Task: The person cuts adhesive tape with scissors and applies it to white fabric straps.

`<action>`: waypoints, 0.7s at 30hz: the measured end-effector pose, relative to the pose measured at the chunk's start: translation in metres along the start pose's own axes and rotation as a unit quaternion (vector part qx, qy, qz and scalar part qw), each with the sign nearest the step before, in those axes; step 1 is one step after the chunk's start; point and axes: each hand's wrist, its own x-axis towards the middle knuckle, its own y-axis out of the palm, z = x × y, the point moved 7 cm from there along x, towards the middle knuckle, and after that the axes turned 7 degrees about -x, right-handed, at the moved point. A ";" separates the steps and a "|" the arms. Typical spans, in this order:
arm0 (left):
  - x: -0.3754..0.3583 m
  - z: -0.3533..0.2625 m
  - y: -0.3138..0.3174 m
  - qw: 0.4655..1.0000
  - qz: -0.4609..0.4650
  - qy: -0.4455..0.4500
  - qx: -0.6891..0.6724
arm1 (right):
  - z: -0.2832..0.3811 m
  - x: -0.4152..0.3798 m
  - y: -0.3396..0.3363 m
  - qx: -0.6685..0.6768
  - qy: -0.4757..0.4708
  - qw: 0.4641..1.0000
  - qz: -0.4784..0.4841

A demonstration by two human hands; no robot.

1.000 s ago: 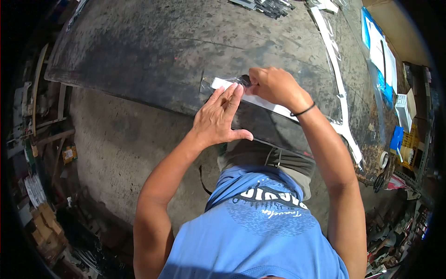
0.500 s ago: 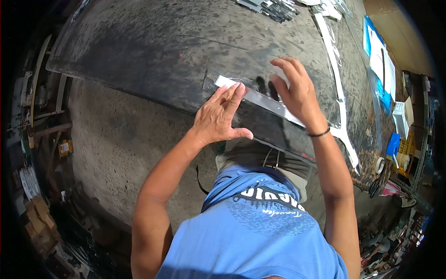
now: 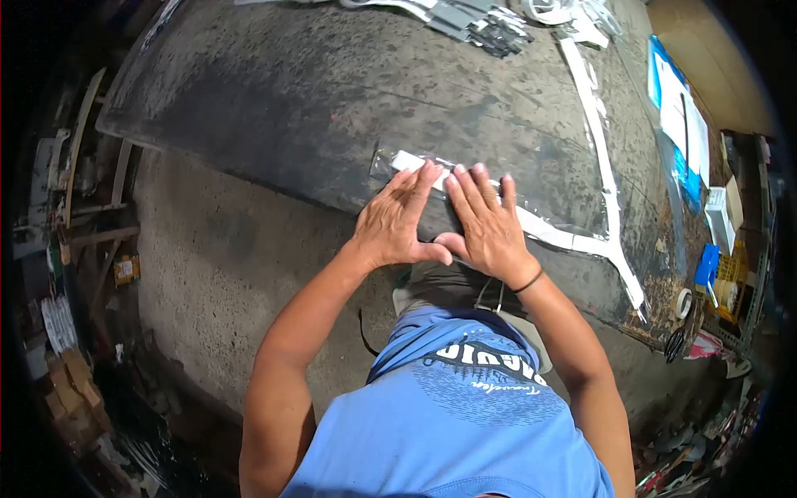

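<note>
A white strip (image 3: 548, 232) with clear plastic film around it lies near the front edge of the dark worktable (image 3: 274, 124). It meets a longer white strip (image 3: 599, 137) at a forked joint on the right. My left hand (image 3: 393, 214) lies flat with its fingertips on the strip's left end. Beside it my right hand (image 3: 488, 224) rests with fingers spread, its fingertips over the strip. The two thumbs are close together near the table edge. Part of the strip is hidden under my fingers.
A pile of grey and white strips (image 3: 473, 25) lies at the far side. On the right are papers on blue plastic (image 3: 685, 124), a white box (image 3: 721, 217), a tape roll (image 3: 683, 304), black scissors (image 3: 675, 344) and a yellow basket (image 3: 732, 274).
My right hand has come down from above the strip and moved left, next to my left hand. The left hand stays on the strip's end. The view has shifted slightly.
</note>
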 end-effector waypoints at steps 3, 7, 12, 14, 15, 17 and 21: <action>0.001 0.005 -0.002 0.999 -0.006 -0.013 -0.033 | -0.014 -0.005 -0.012 0.044 0.036 0.998 -0.020; 0.006 0.008 -0.018 0.869 -0.153 -0.167 -0.440 | -0.054 -0.021 -0.050 0.283 0.121 0.935 -0.176; 0.035 -0.024 -0.010 0.622 -0.129 -0.202 -0.746 | -0.084 -0.030 -0.046 0.495 0.238 0.815 -0.185; 0.041 -0.039 0.000 0.563 -0.089 -0.199 -0.797 | -0.086 -0.030 -0.036 0.552 0.255 0.777 -0.163; 0.044 -0.045 0.004 0.551 -0.081 -0.202 -0.805 | -0.085 -0.030 -0.026 0.605 0.277 0.731 -0.149; 0.047 -0.054 0.011 0.550 -0.064 -0.199 -0.809 | -0.075 -0.028 -0.019 0.687 0.281 0.658 -0.130; 0.048 -0.076 0.025 0.576 -0.027 -0.189 -0.795 | -0.057 -0.034 -0.010 0.747 0.306 0.577 -0.122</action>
